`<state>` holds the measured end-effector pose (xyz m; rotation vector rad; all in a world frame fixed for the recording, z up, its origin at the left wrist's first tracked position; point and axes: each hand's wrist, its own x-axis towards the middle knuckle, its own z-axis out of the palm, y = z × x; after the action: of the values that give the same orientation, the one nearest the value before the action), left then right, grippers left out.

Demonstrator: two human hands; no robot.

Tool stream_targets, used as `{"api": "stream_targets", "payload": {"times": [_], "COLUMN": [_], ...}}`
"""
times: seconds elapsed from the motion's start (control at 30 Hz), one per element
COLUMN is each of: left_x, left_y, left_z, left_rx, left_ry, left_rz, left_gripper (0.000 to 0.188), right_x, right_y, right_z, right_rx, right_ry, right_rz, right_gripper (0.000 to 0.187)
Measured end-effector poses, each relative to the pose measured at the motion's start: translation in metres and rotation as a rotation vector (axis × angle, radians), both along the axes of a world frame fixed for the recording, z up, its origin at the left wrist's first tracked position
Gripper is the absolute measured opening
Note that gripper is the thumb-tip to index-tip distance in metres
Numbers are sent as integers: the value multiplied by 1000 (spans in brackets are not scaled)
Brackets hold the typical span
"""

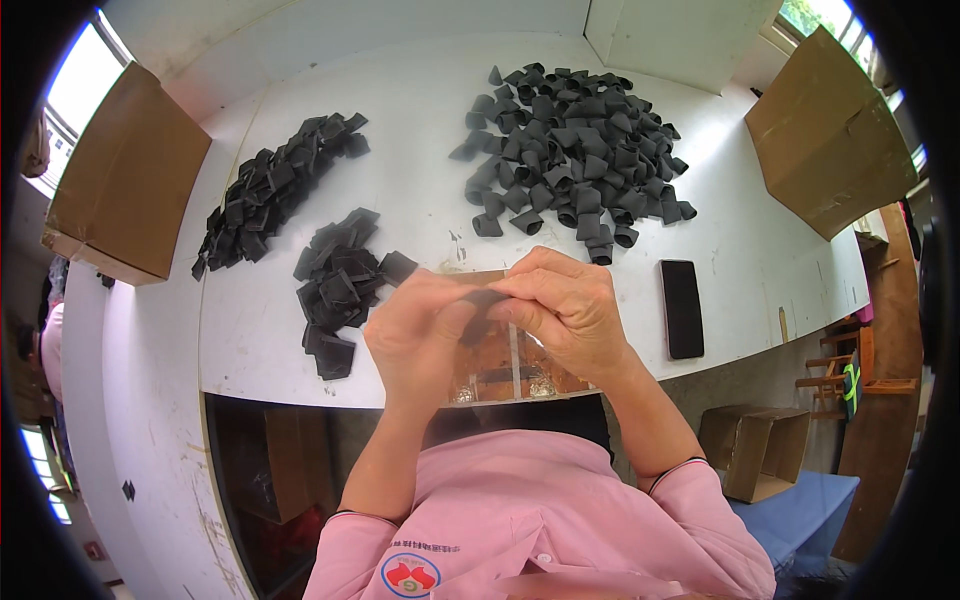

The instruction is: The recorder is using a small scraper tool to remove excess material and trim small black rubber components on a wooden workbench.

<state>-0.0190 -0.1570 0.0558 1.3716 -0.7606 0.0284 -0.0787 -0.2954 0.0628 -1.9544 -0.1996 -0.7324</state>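
Both hands meet in front of my chest, over the table's near edge. My left hand (425,335) and my right hand (565,310) pinch one small dark fabric piece (482,302) between thumbs and fingers. The fingers cover much of it, so its exact shape is hard to make out. Under the hands lies a brown board (515,370) with shiny clear tape on it. Flat dark pieces form a small pile (340,285) just beyond my left hand. A larger heap of open, tube-like dark pieces (580,150) is spread farther off to the right.
Another long pile of flat dark pieces (275,190) lies at the far left of the white table (420,130). A black phone (682,310) rests right of my right hand. Cardboard boxes stand at the left (135,175) and right (830,135); an open carton (755,450) sits lower right.
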Motion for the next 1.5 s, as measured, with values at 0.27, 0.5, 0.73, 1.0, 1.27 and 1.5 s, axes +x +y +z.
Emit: {"api": "stream_targets", "payload": {"times": [0.27,0.5,0.73,1.0,1.27,1.5], "left_x": [-1,1,2,3,8,2], "left_y": [-10,-7,-12,-11,-11,-14], "left_z": [-6,-3,2,0,-20,-25], "left_rx": [9,63,30,84,-154,-105], "left_ry": [-116,-270,-279,-406,-168,-147], "left_rz": [52,100,141,165,36,82], "left_gripper": [10,12,17,18,8,7], "right_x": [-1,-3,4,6,3,3], "right_y": [-2,1,1,3,3,5], "right_z": [-23,-15,-15,-23,-10,-12], "right_rx": [-18,-101,91,81,-167,-306], "right_ry": [-141,-132,-67,-104,-128,-187], "right_rz": [-79,-89,-22,4,-85,-188], "right_gripper": [10,12,12,11,13,13]}}
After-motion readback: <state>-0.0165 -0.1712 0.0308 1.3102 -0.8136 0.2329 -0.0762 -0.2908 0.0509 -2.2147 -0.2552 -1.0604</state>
